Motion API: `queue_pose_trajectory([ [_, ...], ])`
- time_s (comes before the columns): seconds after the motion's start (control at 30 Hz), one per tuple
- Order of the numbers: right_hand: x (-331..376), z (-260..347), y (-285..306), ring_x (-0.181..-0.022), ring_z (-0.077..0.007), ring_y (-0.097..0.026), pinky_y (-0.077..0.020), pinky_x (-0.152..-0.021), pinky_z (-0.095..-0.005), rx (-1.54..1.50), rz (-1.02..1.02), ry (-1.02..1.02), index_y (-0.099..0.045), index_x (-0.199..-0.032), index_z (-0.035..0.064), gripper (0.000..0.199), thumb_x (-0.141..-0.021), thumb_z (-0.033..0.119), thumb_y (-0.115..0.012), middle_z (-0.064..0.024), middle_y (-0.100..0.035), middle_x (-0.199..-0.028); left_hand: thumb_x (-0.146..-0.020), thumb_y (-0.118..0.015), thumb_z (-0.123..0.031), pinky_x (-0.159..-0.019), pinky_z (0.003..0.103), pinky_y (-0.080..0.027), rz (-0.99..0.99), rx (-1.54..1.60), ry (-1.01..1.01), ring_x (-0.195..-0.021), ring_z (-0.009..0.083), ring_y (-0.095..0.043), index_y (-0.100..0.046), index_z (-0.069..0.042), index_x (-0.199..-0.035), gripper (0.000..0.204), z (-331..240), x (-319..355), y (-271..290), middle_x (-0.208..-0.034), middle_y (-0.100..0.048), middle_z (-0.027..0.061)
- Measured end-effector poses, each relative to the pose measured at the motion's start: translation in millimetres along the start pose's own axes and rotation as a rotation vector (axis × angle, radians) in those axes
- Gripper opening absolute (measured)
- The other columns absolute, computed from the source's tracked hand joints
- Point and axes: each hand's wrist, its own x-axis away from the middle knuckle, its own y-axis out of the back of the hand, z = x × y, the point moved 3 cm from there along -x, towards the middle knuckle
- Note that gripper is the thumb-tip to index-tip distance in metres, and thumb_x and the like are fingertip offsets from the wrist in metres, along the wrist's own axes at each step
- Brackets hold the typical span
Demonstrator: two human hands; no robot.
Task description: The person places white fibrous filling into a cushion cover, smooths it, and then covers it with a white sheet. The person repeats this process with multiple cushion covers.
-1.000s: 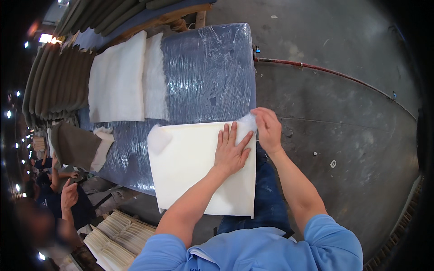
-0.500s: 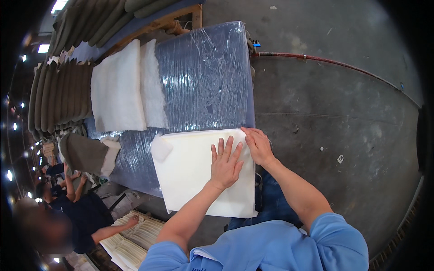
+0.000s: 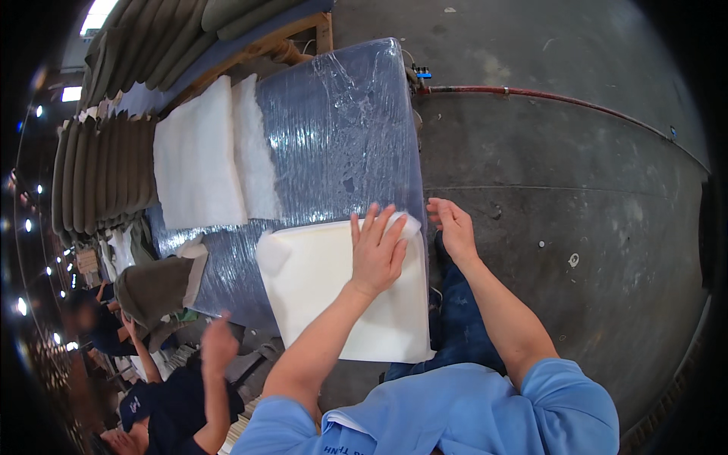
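Note:
A cream foam cushion pad (image 3: pixel 322 311) with thin white wadding along its edges lies on the near part of the plastic-wrapped table. A flap of white wadding (image 3: pixel 274 256) is folded over its far left corner, and another tuft of wadding (image 3: pixel 410 225) shows at the far right corner. My left hand (image 3: pixel 375 254) rests flat on the pad with fingers spread, its fingertips beside that right tuft. Just off the table's right edge, my right hand (image 3: pixel 455 231) is raised apart from the pad, fingers loosely bent and holding nothing visible.
White wadding sheets (image 3: pixel 199 163) lie on the wrapped table (image 3: pixel 341 129). Brown-grey cushions (image 3: pixel 102 178) stand stacked at the left, and one brown-grey piece (image 3: pixel 159 288) lies nearer. Co-workers are at the lower left, one with a hand (image 3: pixel 219 345) raised. A red hose (image 3: pixel 523 93) crosses the floor.
My right hand has let go of the pad's far right corner and moved right. Wadding now shows folded over that corner. My left hand shifted slightly farther away. The nearer co-worker has moved, raising a hand.

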Motion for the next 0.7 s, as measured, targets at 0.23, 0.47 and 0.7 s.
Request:
queue_pose_trajectory([
  [0.23, -4.1, -15.3, -2.6, -0.088, -0.0165, -0.07, -0.0533, -0.08, -0.0312, 0.212, 0.045, -0.078, -0.074, -0.113, 0.001, 0.042, -0.106, 0.037, -0.054, -0.0092, -0.077, -0.099, -0.097, -0.061, -0.025, -0.106, 0.053, -0.037, 0.153, 0.048, -0.066, -0.125, 0.034, -0.057, -0.069, -0.012, -0.127, 0.033, 18.4, -20.9, -18.4, -0.136, -0.061, 0.0144],
  [0.47, 3.9, -19.8, -14.6, -0.097, -0.0298, -0.072, -0.0524, -0.086, -0.0393, 0.475, 0.141, -0.254, -0.075, -0.103, 0.0004, 0.057, -0.105, 0.051, -0.048, -0.016, -0.076, -0.099, -0.105, -0.046, -0.037, -0.092, 0.052, -0.047, 0.278, 0.017, 0.335, -0.103, 0.0412, -0.067, -0.073, -0.007, -0.115, 0.042, 55.7, -39.7, -15.8, -0.107, -0.073, 0.02],
  [0.7, 21.9, -38.0, -20.9, -0.094, -0.0276, -0.07, -0.0524, -0.084, -0.0387, 0.146, 0.073, -0.34, -0.073, -0.105, -0.0045, 0.071, -0.106, 0.059, -0.043, -0.0171, -0.074, -0.098, -0.108, -0.029, -0.046, -0.089, 0.054, -0.049, 0.384, 0.066, 0.31, -0.104, 0.046, -0.065, -0.073, -0.004, -0.1, 0.061, 52.3, -44.5, -6.4, -0.106, -0.072, 0.0229],
])
